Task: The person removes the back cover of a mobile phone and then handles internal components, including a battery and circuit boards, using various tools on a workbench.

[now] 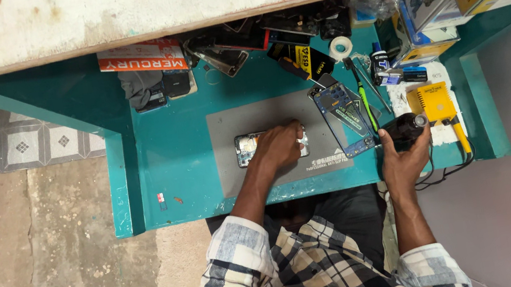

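Down on the grey mat (231,161), the left hand (280,146) is pressing flat over one opened phone (248,149), fingers lying together across its far end, while the right hand (405,152) is curling its fingers around one dark bottle (403,129). Just beyond the right fingertips one blue phone frame (343,116) is lying tilted, with one green-handled tool (365,100) beside it and one yellow box (432,102) sitting to their right.

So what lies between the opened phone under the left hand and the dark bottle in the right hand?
In the head view, a blue phone frame lies on the grey mat between them.
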